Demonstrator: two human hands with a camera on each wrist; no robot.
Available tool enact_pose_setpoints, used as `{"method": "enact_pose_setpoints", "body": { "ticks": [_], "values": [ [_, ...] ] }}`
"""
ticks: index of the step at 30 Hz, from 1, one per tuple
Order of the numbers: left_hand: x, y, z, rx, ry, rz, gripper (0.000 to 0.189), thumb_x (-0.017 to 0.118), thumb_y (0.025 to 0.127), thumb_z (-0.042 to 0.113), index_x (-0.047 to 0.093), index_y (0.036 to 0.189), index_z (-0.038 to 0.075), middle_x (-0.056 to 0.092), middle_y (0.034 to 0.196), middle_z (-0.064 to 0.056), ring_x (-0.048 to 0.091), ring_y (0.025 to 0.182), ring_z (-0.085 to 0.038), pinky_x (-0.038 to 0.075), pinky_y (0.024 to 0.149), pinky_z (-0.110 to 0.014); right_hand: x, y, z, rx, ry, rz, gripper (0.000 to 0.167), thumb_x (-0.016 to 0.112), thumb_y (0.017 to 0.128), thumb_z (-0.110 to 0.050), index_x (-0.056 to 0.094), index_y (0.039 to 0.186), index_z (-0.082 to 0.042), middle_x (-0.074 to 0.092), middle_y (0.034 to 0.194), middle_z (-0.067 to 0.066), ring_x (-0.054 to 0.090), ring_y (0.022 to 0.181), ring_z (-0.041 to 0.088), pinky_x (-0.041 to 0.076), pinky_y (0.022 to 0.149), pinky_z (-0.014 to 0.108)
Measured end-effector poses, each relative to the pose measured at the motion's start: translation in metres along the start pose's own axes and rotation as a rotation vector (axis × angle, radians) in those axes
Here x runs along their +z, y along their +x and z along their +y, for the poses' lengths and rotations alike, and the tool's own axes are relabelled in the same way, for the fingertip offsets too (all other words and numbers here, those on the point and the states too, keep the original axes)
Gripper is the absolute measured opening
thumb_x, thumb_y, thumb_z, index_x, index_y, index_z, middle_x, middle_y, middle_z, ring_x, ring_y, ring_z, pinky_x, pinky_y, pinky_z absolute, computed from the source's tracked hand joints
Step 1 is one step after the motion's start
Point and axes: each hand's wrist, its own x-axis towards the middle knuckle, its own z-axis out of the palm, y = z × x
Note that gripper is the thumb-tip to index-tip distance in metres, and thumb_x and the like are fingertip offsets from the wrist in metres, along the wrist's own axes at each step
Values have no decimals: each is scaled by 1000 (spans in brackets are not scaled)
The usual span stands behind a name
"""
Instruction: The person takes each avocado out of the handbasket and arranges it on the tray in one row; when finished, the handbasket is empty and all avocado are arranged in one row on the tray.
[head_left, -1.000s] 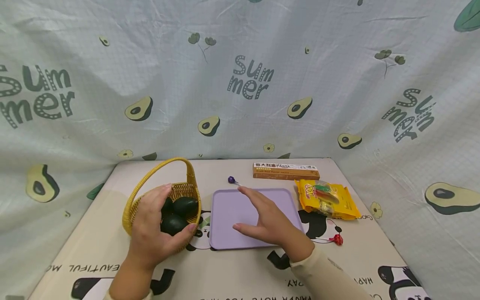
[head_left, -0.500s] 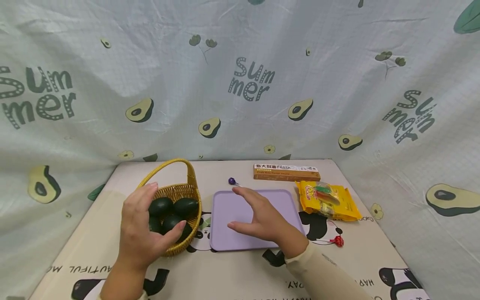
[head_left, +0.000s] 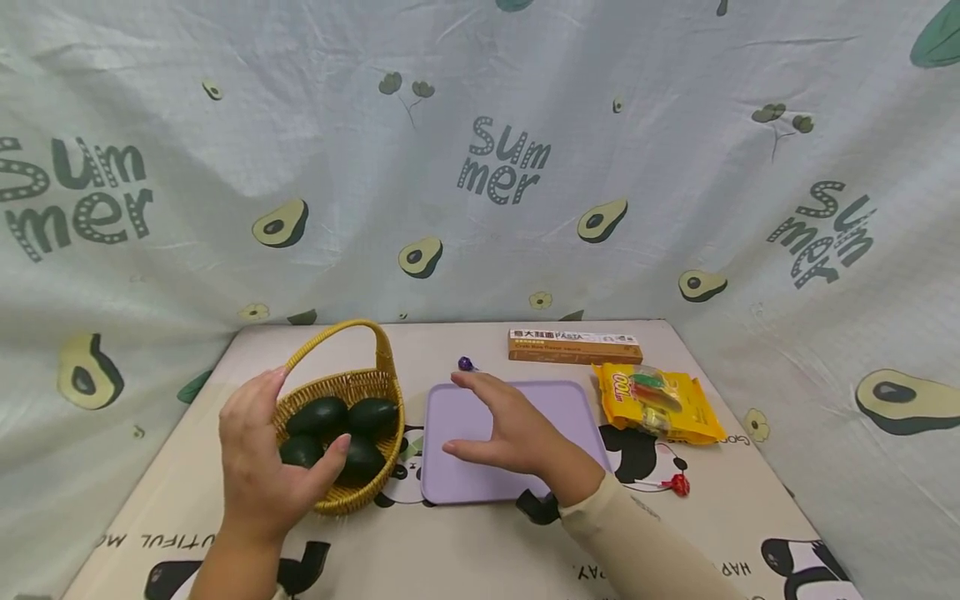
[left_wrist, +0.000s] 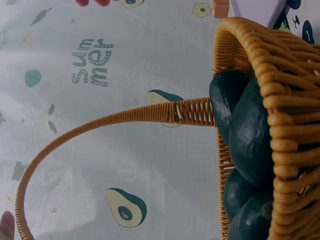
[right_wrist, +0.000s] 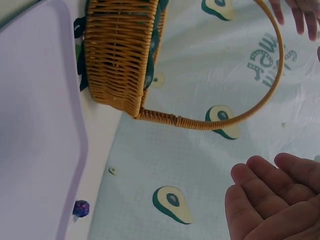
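A yellow wicker basket (head_left: 397, 433) with a tall arched handle stands on the left of the table. Several dark green avocados (head_left: 317, 415) lie in it, also seen at close range as smooth avocados (left_wrist: 250, 130) in the left wrist view. My left hand (head_left: 255, 467) hovers at the basket's near left side, thumb spread from straight fingers, gripping nothing; it covers part of the basket. Over the lilac tray (head_left: 457, 475) is my right hand (head_left: 517, 433), its thumb and fingers apart and nothing held. In the right wrist view that hand (right_wrist: 275, 200) shows a bare palm.
Behind the tray lies a purple lollipop (head_left: 466, 364). A pasta box (head_left: 575, 347) sits at the back right, with a yellow candy bag (head_left: 690, 408) in front of it. Nearer on the right is a red lollipop (head_left: 679, 484). A printed curtain surrounds the table.
My left hand has moved left, off the front of the basket, so more avocados show. My right hand has drifted slightly left over the tray. The basket stays about where it was.
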Motion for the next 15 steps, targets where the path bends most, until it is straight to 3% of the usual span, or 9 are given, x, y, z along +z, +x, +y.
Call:
{"method": "enact_pose_setpoints", "body": {
  "ticks": [11, 15],
  "values": [
    [-5, -5, -7, -54, 53, 32, 82, 59, 92, 62, 52, 133, -9, 55, 128, -32, 46, 121, -45, 29, 118, -28, 5, 13, -2, -21, -13, -28, 87, 80, 86, -46, 43, 155, -10, 49, 157, 1, 45, 145, 18, 42, 120, 44],
    [-6, -9, -11, -88, 65, 15, 84, 58, 91, 63, 52, 135, -8, 54, 129, -32, 46, 122, -45, 28, 118, -27, 7, 17, -2, -10, -9, -37, 87, 80, 86, -46, 42, 156, -12, 49, 157, 1, 45, 145, 17, 42, 120, 43]
  ]
}}
